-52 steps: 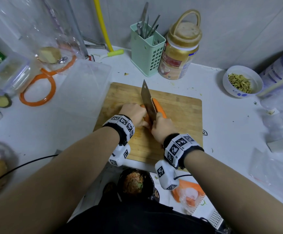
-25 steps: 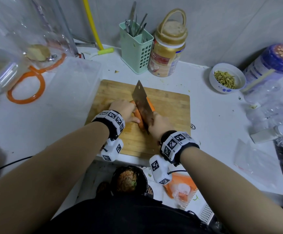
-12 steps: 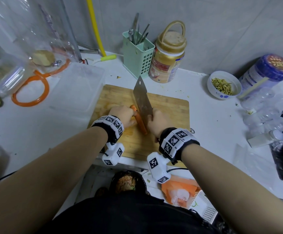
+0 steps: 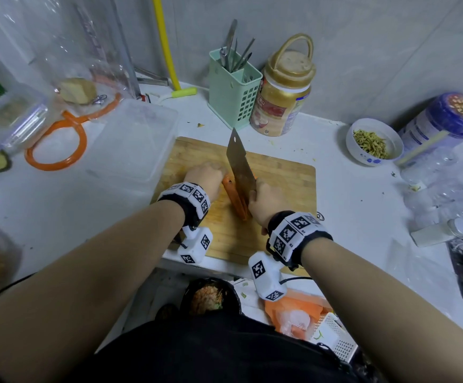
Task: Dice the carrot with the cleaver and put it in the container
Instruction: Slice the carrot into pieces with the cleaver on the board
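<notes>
Right hand [image 4: 266,201]: fingers clenched round the cleaver's handle, which the hand hides entirely.
Left hand [image 4: 207,176]: fingers curled down onto the far end of the carrot, pinning it; fingertips are turned away from the camera, so the exact grip is likely a claw hold but cannot be confirmed.
Cleaver [image 4: 240,165]: broad flat steel blade with a hole near its far corner, standing on edge along the carrot's length, touching it.
Carrot [image 4: 234,199]: on the cutting board between the two hands; long, smooth, orange, tapering toward the person; appears to be being split lengthwise, not yet diced.
Cutting board [image 4: 285,183]: pale bamboo, rectangular, strip-grained, rounded corners.
Container [image 4: 136,139]: clear plastic, rectangular, rounded corners, nothing visible inside, touching the board's left edge.
Step advice: keep the left knuckles ahead of the fingertips and clear of the edge; press the blade straight down; lay cut faces flat before cross-cutting, since a round carrot rolls.
</notes>
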